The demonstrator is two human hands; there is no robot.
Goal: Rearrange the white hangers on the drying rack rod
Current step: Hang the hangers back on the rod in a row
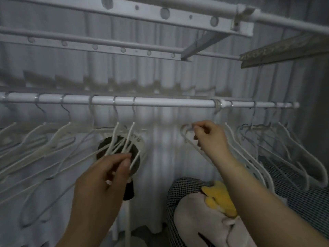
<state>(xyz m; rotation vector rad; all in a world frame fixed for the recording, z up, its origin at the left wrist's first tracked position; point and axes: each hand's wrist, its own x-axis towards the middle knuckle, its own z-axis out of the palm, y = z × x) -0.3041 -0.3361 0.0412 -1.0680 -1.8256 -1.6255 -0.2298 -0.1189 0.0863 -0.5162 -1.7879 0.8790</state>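
A person's right hand [211,138] is pinching a loose white hanger [191,139] by its hook below the rod [169,102], apparently to rehang it, while the left hand [105,177] is gripping two hung hangers [124,139], seemingly steadying them.

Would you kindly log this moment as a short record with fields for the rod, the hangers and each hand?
rod: white rod, horizontal, bare stretch at its middle
hangers on rod: spaced group on the left, tight bunch on the right
left hand: left hand pinching the lower wires of two hangers hooked on the rod
right hand: right hand holding a loose hanger by its hook, below the rod
below: yellow item on checked fabric
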